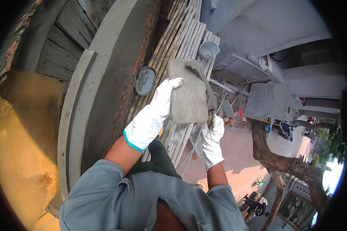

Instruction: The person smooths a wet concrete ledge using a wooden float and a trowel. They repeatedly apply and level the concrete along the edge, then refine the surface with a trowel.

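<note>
My left hand (152, 111), in a white glove, grips the left edge of a grey rectangular float (188, 96), its thumb lying over the face. The float is tilted up in front of me, its face coated with cement. My right hand (213, 134), also white-gloved, is wrapped round the handle of a trowel (205, 82). The trowel's narrow blade points up along the float's right edge, and wet mortar clings near its tip. Whether blade and float touch, I cannot tell. The float's back and my left fingers behind it are hidden.
Bamboo poles (177, 36) form a platform beneath me, holding an oval tub (145, 81) of grey mix and a bucket (209, 50). A partly plastered wall (121, 77) rises close on my left. To the right are a tree trunk (281, 163) and the paved ground (239, 154) below.
</note>
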Tool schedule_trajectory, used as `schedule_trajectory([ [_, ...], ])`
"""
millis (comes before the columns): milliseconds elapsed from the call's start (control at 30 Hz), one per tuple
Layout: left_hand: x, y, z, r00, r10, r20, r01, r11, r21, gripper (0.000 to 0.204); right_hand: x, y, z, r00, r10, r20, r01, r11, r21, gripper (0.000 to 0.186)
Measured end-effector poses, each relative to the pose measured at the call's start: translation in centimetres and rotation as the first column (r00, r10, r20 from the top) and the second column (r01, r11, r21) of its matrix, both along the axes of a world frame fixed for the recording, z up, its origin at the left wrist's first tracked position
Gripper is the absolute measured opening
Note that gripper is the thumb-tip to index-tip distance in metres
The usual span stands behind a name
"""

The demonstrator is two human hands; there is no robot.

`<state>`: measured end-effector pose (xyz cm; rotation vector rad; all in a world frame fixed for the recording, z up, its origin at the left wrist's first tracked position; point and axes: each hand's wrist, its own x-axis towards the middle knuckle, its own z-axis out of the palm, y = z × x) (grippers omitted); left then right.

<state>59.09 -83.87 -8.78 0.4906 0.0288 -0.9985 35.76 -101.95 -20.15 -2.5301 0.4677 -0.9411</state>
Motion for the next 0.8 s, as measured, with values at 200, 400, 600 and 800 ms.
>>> schedule_trajectory([
  [200, 5.0, 1.6, 9.5, 0.952, 0.093, 0.291, -0.107, 0.994, 0.033, 0.055, -0.8, -0.4, 4.8, 0.951, -0.282, -0.130, 0.310, 0.853, 0.420, 0.047],
  [400, 9.0, 8.8, 20.2, 0.620, 0.118, 0.776, -0.441, 0.870, 0.219, 0.048, 3.7, 4.6, 11.9, 0.979, -0.152, 0.134, -0.094, 0.246, 0.965, 0.026],
  [600, 11.2, 23.4, 23.3, 0.514, 0.015, 0.858, -0.581, 0.742, 0.335, 0.039, 12.0, 12.4, 20.4, 0.970, 0.088, 0.225, -0.236, 0.145, 0.961, 0.021],
  [800, 8.1, 39.6, 19.0, 0.664, 0.008, 0.748, -0.567, 0.657, 0.497, 0.057, 19.3, 20.8, 25.7, 0.923, 0.384, 0.022, -0.185, 0.395, 0.900, 0.025],
])
